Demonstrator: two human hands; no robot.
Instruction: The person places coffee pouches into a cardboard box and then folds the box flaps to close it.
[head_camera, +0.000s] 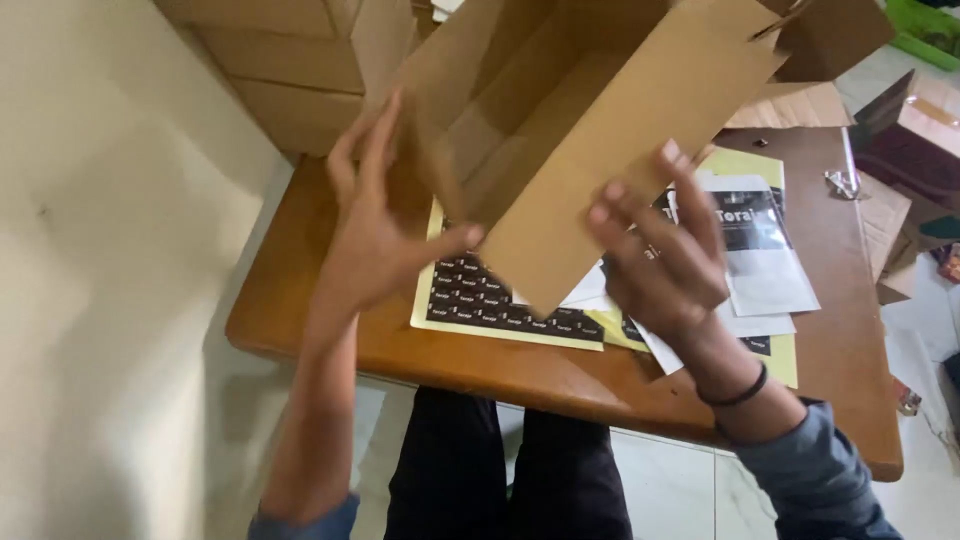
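Now | left hand (375, 235), right hand (660, 255) splayed | grip released, steadying cardboard box (590, 130)

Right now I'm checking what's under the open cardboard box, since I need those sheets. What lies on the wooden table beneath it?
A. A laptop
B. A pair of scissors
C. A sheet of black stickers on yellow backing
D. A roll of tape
C: a sheet of black stickers on yellow backing lies on the wooden table under the cardboard box.
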